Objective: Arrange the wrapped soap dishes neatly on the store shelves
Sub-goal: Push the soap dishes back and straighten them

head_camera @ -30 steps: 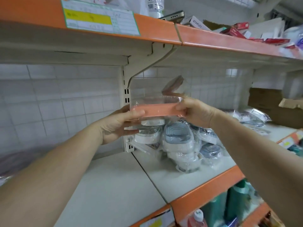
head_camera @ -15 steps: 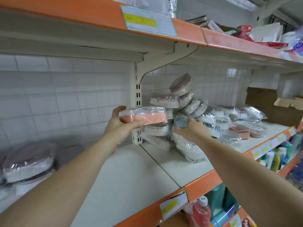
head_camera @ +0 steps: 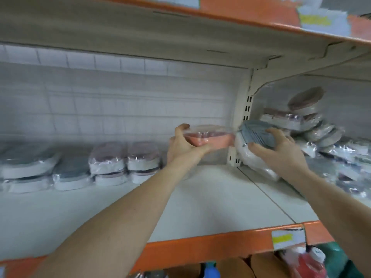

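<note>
My left hand (head_camera: pixel 185 146) grips a pink wrapped soap dish (head_camera: pixel 212 138) by its left end and holds it level above the white shelf (head_camera: pixel 200 199). My right hand (head_camera: pixel 281 149) grips a grey wrapped soap dish (head_camera: pixel 255 135), tilted, just right of the pink one near the shelf upright. A neat row of stacked wrapped dishes (head_camera: pixel 124 163) stands at the back left. A loose heap of wrapped dishes (head_camera: pixel 313 127) lies at the right, behind my right hand.
A cream upright with bracket (head_camera: pixel 247 109) divides the two shelf bays. The upper shelf (head_camera: pixel 160 31) hangs low overhead. The orange front edge (head_camera: pixel 200 247) carries a price label (head_camera: pixel 287 239). Bottles (head_camera: pixel 309 263) stand on the shelf below.
The view has swung left, showing the tidy row. My left hand still carries the pink dish; my right hand has lifted a grey dish out of the heap.
</note>
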`<state>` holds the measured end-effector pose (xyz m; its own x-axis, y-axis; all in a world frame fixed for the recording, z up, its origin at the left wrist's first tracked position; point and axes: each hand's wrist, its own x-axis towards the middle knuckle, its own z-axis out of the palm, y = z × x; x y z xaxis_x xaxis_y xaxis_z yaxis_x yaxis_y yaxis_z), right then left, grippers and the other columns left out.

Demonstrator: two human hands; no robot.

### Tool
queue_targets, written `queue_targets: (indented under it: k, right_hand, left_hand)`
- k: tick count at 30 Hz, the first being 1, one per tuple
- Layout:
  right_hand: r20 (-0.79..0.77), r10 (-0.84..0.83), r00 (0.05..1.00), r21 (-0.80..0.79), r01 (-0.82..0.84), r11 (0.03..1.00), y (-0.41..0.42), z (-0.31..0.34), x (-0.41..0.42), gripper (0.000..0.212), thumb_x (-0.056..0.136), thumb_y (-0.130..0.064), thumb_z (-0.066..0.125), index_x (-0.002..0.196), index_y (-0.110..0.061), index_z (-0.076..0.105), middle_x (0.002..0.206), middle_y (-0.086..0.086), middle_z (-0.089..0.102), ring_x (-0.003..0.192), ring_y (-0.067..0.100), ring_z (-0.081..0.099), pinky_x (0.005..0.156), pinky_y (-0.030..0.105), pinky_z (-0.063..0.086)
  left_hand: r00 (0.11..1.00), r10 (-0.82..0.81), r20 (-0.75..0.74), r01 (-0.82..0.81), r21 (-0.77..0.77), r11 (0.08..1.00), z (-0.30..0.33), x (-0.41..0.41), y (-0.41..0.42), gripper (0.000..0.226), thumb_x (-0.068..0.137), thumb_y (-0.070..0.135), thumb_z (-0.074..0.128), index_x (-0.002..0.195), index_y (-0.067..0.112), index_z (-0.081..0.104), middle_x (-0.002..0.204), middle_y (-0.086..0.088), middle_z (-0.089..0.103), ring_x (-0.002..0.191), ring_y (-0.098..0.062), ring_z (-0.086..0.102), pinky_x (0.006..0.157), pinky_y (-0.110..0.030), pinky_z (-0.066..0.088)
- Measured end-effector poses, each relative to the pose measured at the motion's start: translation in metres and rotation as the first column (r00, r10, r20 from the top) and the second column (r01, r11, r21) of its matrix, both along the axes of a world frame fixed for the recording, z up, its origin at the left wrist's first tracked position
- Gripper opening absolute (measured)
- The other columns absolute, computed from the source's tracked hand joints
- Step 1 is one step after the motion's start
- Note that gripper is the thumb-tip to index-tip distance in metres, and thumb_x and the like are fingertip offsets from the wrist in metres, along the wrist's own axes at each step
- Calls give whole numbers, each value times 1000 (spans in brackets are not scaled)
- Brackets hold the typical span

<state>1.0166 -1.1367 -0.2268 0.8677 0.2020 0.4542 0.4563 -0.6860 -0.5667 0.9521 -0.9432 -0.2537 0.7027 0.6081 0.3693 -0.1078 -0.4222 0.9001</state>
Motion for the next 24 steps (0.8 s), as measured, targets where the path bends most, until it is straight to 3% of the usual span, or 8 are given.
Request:
queue_targets:
  k: [4, 8, 12, 14, 20, 24]
  right_hand:
    - [35, 135, 990, 16, -136, 991, 42, 7, -21, 68, 82, -47, 62, 141, -23, 37, 136, 14, 42, 119, 31, 47, 94, 34, 38]
    - [2, 318, 948, 1, -318, 948, 79, 5, -49, 70, 80, -47, 65, 141, -24, 36, 137, 10, 40, 116, 30, 49, 92, 33, 39]
    - [-57, 471, 880, 59, -468, 882, 112, -10, -87, 71, 80, -43, 67, 141, -24, 37, 141, 7, 37, 120, 29, 47, 96, 33, 38]
    - [-91, 534, 840, 88, -528, 845, 128, -20, -109, 70, 79, -44, 68, 140, -25, 38, 139, 7, 38, 120, 28, 47, 96, 32, 37]
    - [-158, 626, 764, 37, -629, 777, 167, -42, -177, 70, 79, -47, 65, 140, -28, 36, 139, 8, 41, 120, 27, 48, 93, 31, 38]
    - [-166, 631, 757, 42, -634, 772, 195, -42, -207, 70, 79, -48, 63, 140, -27, 36, 140, 6, 40, 119, 26, 48, 93, 32, 41]
  left_hand:
    - [987, 158, 39, -161, 83, 983, 15, -50, 31, 84, 64, 35, 80, 133, 34, 32, 109, 8, 46, 93, -13, 51, 83, -22, 37]
    - [944, 328, 18, -329, 72, 942, 8, -103, 46, 93, 54, 44, 84, 132, 34, 34, 119, 2, 45, 105, -18, 52, 92, -28, 42]
    - [887, 461, -4, -460, 56, 886, -10, -166, 55, 99, 46, 53, 77, 132, 34, 32, 119, 5, 41, 101, -13, 46, 87, -24, 38]
    - [856, 516, -16, -514, 64, 855, -20, -199, 63, 94, 51, 47, 83, 129, 33, 33, 121, 1, 47, 103, -13, 49, 86, -25, 39]
    - [718, 694, -50, -688, 94, 719, -27, -284, 85, 85, 62, 41, 81, 132, 31, 33, 126, -4, 47, 112, -22, 51, 85, -26, 36]
    - [678, 734, -39, -726, 119, 677, -24, -322, 107, 86, 66, 38, 80, 136, 29, 30, 131, -6, 42, 115, -25, 49, 88, -27, 34]
